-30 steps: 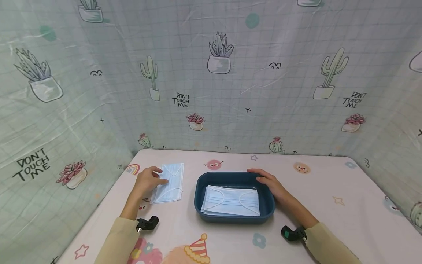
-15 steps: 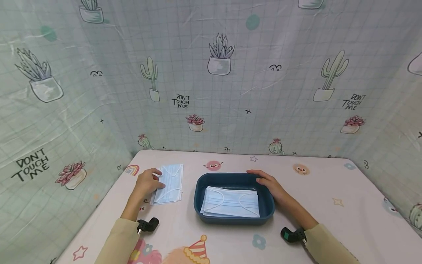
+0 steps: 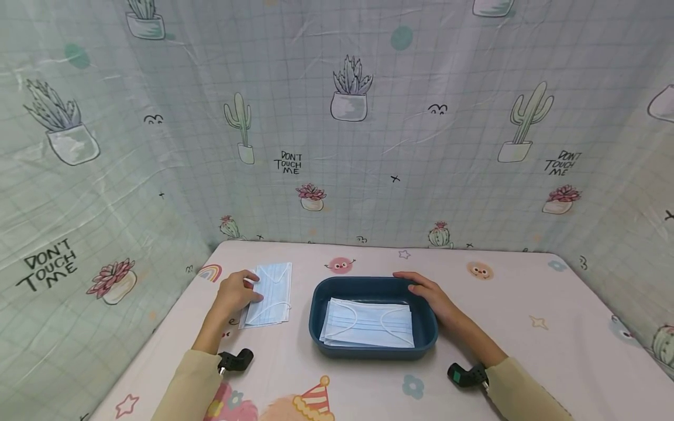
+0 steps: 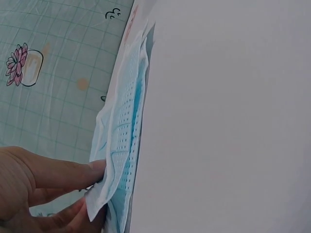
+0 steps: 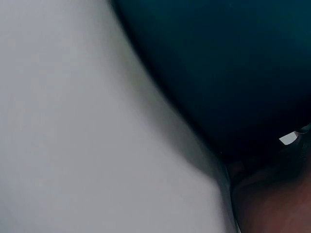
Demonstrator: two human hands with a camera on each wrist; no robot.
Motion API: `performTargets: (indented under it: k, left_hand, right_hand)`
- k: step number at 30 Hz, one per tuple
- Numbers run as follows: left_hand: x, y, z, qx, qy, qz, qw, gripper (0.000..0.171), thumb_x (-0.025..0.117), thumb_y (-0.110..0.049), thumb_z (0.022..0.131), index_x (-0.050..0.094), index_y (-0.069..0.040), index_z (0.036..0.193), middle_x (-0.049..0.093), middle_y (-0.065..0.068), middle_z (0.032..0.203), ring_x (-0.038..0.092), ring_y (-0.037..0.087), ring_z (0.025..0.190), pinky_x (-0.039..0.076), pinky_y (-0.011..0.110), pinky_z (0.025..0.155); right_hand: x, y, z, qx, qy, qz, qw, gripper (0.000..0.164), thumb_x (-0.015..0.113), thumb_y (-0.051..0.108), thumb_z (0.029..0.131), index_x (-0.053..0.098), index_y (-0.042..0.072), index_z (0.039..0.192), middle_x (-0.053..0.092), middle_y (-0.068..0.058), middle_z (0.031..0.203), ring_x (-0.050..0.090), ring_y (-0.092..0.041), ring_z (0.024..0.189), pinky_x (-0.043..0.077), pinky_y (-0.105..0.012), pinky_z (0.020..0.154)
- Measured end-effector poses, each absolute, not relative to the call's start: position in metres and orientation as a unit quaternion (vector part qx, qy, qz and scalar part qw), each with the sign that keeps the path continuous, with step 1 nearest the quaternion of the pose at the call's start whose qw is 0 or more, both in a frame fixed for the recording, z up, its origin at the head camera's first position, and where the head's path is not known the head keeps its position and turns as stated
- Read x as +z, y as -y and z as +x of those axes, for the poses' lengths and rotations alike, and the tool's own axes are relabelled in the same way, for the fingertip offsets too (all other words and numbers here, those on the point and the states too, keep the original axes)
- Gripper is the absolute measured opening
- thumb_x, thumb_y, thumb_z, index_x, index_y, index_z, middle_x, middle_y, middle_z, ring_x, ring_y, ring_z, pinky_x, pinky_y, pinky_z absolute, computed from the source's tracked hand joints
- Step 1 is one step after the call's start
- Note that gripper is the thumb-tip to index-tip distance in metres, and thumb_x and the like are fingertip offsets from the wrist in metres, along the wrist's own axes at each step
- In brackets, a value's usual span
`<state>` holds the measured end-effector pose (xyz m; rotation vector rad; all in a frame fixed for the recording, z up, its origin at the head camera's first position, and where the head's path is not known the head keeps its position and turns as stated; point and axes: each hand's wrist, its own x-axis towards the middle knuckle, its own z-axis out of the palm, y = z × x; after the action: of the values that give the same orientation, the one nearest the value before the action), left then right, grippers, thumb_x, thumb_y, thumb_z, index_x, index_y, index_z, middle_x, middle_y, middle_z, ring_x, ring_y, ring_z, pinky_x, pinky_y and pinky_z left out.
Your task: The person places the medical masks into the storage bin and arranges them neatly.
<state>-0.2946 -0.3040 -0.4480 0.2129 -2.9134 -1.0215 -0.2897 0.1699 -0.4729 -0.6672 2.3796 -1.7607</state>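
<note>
My left hand [image 3: 236, 292] is at the left edge of a small stack of light-blue disposable face masks [image 3: 274, 292] on the table. In the left wrist view, the thumb [image 4: 73, 172] presses on a mask's near edge [image 4: 119, 141], with fingers behind it, pinching it; that edge bends up a little. My right hand [image 3: 434, 298] holds the back right corner of a dark blue plastic tub [image 3: 374, 352], thumb over the rim. Inside the tub lie more face masks [image 3: 368, 323], flat, ear loops on top. The right wrist view shows mostly the tub's dark wall [image 5: 218, 63].
A pale printed tablecloth [image 3: 526, 351] covers the table. Behind it and at both sides hang cactus-print curtains [image 3: 395, 146]. A black camera mount [image 3: 236, 359] sits on the left wrist, another mount [image 3: 466, 375] on the right.
My left thumb has drawn back slightly toward the left edge of the mask stack. The right hand and tub stay in place; the head view has shifted a little.
</note>
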Motion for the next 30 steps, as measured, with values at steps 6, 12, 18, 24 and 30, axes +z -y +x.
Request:
performTargets:
  k: [6,12,18,24,30]
  left_hand:
    - [-0.4492,0.3036,-0.296,-0.33,0.941,0.07,0.019,0.043,0.081,-0.008,0.083,0.066,0.001,0.123,0.065,0.02,0.103,0.06,0.029,0.087,0.049,0.033,0.07]
    - [-0.4498,0.3048,-0.2962,-0.326,0.943,0.068,0.019,0.041,0.079,-0.008,0.084,0.067,0.002,0.122,0.065,0.02,0.102,0.059,0.029,0.087,0.049,0.034,0.07]
    - [-0.4488,0.3055,-0.2947,-0.33,0.941,0.071,0.016,0.04,0.077,-0.008,0.086,0.066,0.002,0.123,0.065,0.022,0.106,0.06,0.03,0.089,0.05,0.034,0.071]
    - [-0.4479,0.3046,-0.2948,-0.333,0.94,0.074,0.014,0.039,0.075,-0.007,0.087,0.066,0.001,0.124,0.065,0.021,0.106,0.06,0.03,0.09,0.05,0.034,0.072]
    - [-0.4478,0.305,-0.2939,-0.336,0.939,0.07,0.013,0.038,0.074,-0.005,0.086,0.067,0.001,0.123,0.064,0.021,0.105,0.06,0.03,0.089,0.051,0.035,0.072]
  right_hand:
    - [-0.4748,-0.1707,-0.2877,-0.586,-0.779,-0.215,0.059,0.044,0.041,0.018,0.109,0.052,0.008,0.15,0.045,-0.017,0.161,0.041,0.011,0.133,0.031,-0.017,0.114]
    - [-0.475,-0.17,-0.2876,-0.583,-0.781,-0.218,0.056,0.043,0.04,0.017,0.109,0.052,0.008,0.15,0.046,-0.016,0.16,0.04,0.008,0.137,0.023,-0.051,0.126]
    - [-0.4722,-0.1688,-0.2892,-0.582,-0.781,-0.219,0.054,0.043,0.04,0.018,0.11,0.052,0.009,0.15,0.046,-0.015,0.16,0.039,0.005,0.14,0.021,-0.054,0.126]
    - [-0.4717,-0.168,-0.2895,-0.583,-0.781,-0.22,0.054,0.043,0.04,0.017,0.109,0.052,0.008,0.15,0.046,-0.016,0.16,0.039,0.012,0.134,0.021,-0.055,0.126]
    - [-0.4726,-0.168,-0.2884,-0.582,-0.781,-0.222,0.049,0.043,0.041,0.016,0.109,0.052,0.006,0.149,0.048,-0.018,0.158,0.04,0.016,0.131,0.018,-0.06,0.125]
